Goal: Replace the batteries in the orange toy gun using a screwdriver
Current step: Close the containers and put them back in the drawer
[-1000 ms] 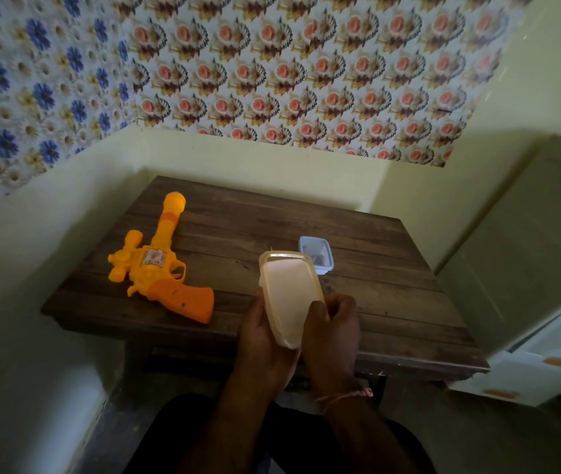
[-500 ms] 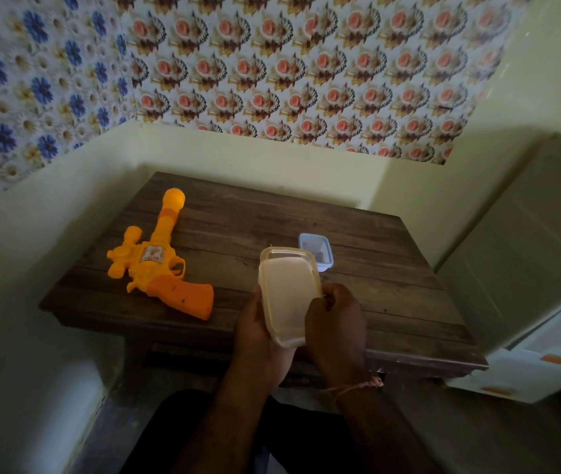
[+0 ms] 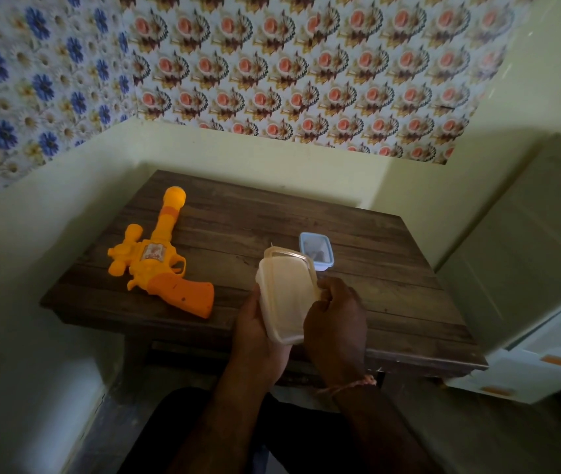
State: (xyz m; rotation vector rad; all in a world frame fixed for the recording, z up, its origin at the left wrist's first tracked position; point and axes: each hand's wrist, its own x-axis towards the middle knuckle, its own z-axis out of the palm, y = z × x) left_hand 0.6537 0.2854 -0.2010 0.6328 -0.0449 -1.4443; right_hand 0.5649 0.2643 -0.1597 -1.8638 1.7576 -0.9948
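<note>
The left hand [image 3: 258, 331] cradles a translucent lidded plastic container [image 3: 287, 299] from below, fingers curled around its underside. The right hand [image 3: 335, 318] grips the container's right edge, fingertips curled at the lid rim; the lid appears slightly lifted at the far end, though this cannot be confirmed. The container is held tilted above the near edge of the wooden surface [image 3: 391, 302]. Its contents are not visible.

Just beyond the container, a small blue-rimmed box [image 3: 316, 251] stands open on the surface. The orange toy gun [image 3: 161, 263] lies flat well to the left, barrel pointing away, handle nearest the person. It is untouched. No screwdriver is visible.

Hazards, as judged from this position:
- The container is tilted over the surface edge. If the lid releases suddenly, loose contents may spill to the floor.
- A sudden release may also knock the small box.
</note>
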